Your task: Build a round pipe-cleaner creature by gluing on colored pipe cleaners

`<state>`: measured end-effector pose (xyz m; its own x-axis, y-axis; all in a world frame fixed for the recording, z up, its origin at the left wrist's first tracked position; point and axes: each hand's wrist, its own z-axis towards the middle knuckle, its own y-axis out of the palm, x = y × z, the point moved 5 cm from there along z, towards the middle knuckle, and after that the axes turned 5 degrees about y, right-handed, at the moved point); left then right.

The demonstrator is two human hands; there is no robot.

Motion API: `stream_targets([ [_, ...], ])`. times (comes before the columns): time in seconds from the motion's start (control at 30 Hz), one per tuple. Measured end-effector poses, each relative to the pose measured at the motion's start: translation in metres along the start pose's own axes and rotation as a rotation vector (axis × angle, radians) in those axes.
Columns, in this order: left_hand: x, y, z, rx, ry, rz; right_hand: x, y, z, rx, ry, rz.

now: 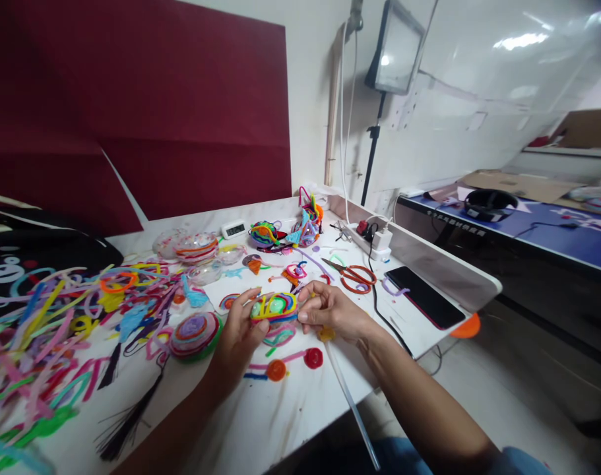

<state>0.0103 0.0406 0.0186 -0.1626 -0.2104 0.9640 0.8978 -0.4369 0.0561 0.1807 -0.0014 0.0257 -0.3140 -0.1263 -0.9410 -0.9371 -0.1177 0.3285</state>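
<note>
A small multicoloured pipe-cleaner piece (276, 305), with yellow, green and blue strands, is held up over the white table (300, 402). My left hand (238, 333) grips its left end between thumb and fingers. At its right end, my right hand (328, 309) is closed in a pinch, thumb against fingertips; the small thing between them is too small to make out. Beneath the hands lie a pink and green loop (280, 336), an orange disc (276, 370) and a red disc (313, 358).
Orange-handled scissors (352, 276) and a black phone (425, 297) lie to the right, beside a power strip (372, 243). Loose coloured strips (47, 316) cover the left side. A round coiled piece (195, 335) sits left of my hands. A clear stick (352, 402) crosses the front edge.
</note>
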Motion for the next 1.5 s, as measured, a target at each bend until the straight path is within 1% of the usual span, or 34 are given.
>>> stream_targets([
  [0.17,-0.0003,0.0014,0.0004,-0.020,-0.022,-0.052,0.0003,0.0000,-0.0003,0.004,0.021,0.042],
  [0.43,-0.0026,0.0005,0.0017,-0.027,-0.007,-0.052,0.0029,-0.0018,0.0007,0.001,0.012,0.051],
  [0.67,-0.0066,-0.0042,0.0045,-0.114,0.005,-0.023,0.0030,-0.0012,0.0005,0.007,-0.003,0.053],
  [0.87,-0.0020,-0.0018,0.0028,-0.045,0.060,-0.030,0.0027,-0.0011,-0.0004,0.014,-0.021,0.042],
  [1.0,0.0009,0.0011,0.0021,-0.049,0.070,-0.050,0.0030,0.0003,-0.0008,0.026,-0.015,0.047],
  [1.13,0.0014,0.0002,0.0024,-0.045,0.080,-0.030,0.0033,0.0009,-0.0017,0.049,-0.017,0.048],
  [1.23,-0.0004,-0.0028,0.0036,-0.040,0.096,-0.022,0.0040,0.0011,-0.0022,0.055,-0.019,0.042],
  [1.33,-0.0037,-0.0058,0.0052,-0.062,0.106,-0.029,0.0047,0.0007,-0.0021,0.065,-0.028,0.040],
  [1.5,-0.0073,-0.0081,0.0059,-0.083,0.081,-0.051,0.0047,0.0014,-0.0017,0.070,-0.056,0.048],
])
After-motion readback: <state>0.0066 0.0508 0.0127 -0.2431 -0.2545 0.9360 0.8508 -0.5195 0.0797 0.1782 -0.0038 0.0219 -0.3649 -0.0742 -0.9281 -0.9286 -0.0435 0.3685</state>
